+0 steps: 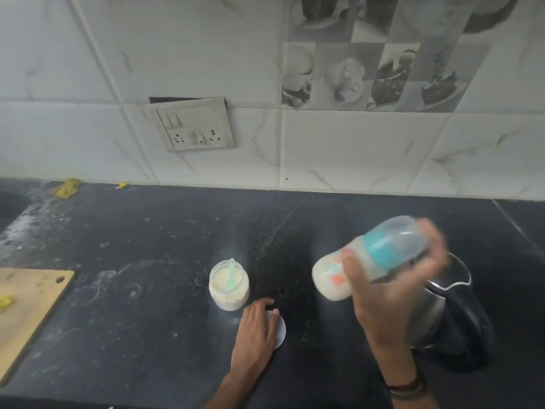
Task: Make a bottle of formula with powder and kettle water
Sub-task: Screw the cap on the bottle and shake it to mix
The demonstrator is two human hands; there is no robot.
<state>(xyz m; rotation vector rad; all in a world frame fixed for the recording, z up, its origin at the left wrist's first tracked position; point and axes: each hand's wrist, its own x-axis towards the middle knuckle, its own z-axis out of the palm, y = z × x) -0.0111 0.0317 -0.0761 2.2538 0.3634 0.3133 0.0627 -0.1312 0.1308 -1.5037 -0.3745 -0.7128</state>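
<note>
Head view: right hand [392,287] grips the capped clear plastic baby bottle with teal collar [368,255], tilted and milky, at 3 o'clock of the open powder jar [228,286]. Left hand [256,329] rests flat on a white round lid [281,329]. Filling looks done; mixing and closing the jar are left.

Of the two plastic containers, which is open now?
The clear round powder jar, with the green scoop standing in it. The teal-collared baby bottle in the right hand wears its clear cap.

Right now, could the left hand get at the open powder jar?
Probably yes. The left hand rests on the white lid just beside the powder jar, with nothing between them; the right hand holds the bottle off to the right.
</note>
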